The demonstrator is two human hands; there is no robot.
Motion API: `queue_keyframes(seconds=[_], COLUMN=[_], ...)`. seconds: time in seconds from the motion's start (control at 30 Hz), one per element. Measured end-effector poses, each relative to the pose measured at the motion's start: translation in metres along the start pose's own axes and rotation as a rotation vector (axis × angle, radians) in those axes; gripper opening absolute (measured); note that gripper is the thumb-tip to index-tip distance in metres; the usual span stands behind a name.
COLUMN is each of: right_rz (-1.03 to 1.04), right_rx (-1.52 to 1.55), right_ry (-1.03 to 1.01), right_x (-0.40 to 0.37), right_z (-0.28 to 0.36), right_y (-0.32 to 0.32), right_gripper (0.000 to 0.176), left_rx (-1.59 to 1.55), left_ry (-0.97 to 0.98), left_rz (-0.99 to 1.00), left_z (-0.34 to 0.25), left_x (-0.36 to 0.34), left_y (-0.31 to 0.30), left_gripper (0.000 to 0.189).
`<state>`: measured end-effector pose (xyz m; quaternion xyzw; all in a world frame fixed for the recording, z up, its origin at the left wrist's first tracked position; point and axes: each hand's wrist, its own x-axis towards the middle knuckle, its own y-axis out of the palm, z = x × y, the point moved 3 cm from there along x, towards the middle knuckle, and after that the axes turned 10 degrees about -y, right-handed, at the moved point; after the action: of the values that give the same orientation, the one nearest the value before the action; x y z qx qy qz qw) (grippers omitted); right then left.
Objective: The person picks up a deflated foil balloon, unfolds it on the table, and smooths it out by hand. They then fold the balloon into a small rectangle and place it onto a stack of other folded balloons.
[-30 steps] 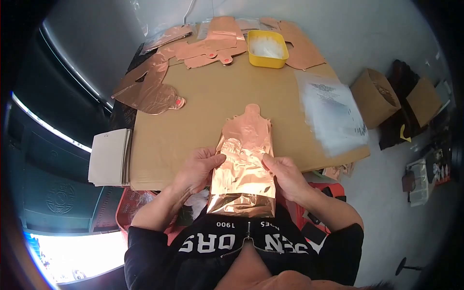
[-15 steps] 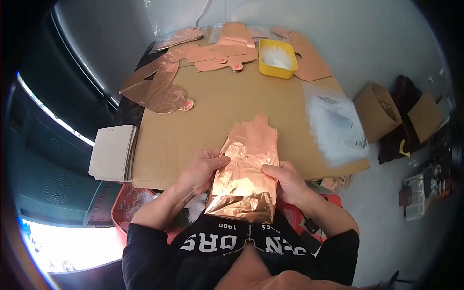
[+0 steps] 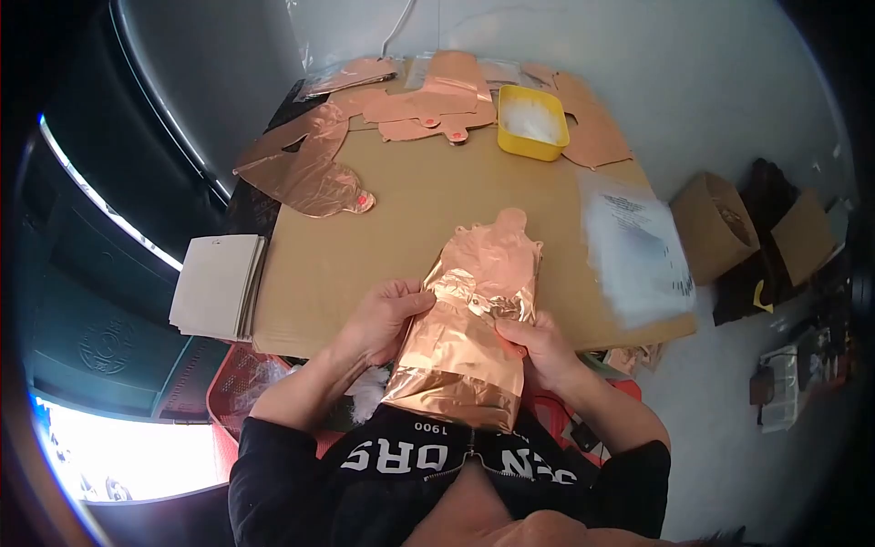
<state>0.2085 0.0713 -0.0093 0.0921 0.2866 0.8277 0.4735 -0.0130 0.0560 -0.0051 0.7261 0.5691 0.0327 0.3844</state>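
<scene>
A folded copper-coloured foil sheet (image 3: 465, 346) lies between my hands at the table's near edge, its lower end over my lap. My left hand (image 3: 392, 314) grips its left side, thumb on top and fingers partly beneath. On the right side, my right hand (image 3: 533, 345) pinches it the same way. The upper part of the foil is matte with a rounded tab at the top; the lower part is shiny and creased.
Flat copper foil shapes (image 3: 314, 173) lie at the back and left of the brown table (image 3: 428, 182). A yellow tub (image 3: 533, 150) holds white material. Clear plastic bags (image 3: 633, 246) lie right, white cards (image 3: 217, 283) left. A red basket (image 3: 232, 387) stands below.
The foil's top has spread and shifted slightly right, its rounded tab showing more fully. Both hands still hold its sides. The whole view has shifted a little.
</scene>
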Motion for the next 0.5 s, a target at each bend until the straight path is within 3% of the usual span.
queue_keyframes(seconds=[0.27,0.47,0.5], right_rz=[-0.003,-0.09,-0.128], right_rx=[-0.041,-0.167,-0.057], right_ry=[-0.06,-0.09,-0.102], right_x=[0.004,0.003,0.004], right_z=[-0.007,0.002,0.002], right_y=[-0.004,0.001,0.003], right_gripper=[0.025,0.033,0.036], left_rx=[0.028,0.036,0.031], left_ry=[0.009,-0.016,-0.029], left_rz=[-0.053,-0.059,-0.06], left_z=[-0.008,-0.002,0.0], left_x=[-0.006,-0.004,-0.003], left_y=[0.016,0.014,0.012], left_gripper=[0.012,0.015,0.016])
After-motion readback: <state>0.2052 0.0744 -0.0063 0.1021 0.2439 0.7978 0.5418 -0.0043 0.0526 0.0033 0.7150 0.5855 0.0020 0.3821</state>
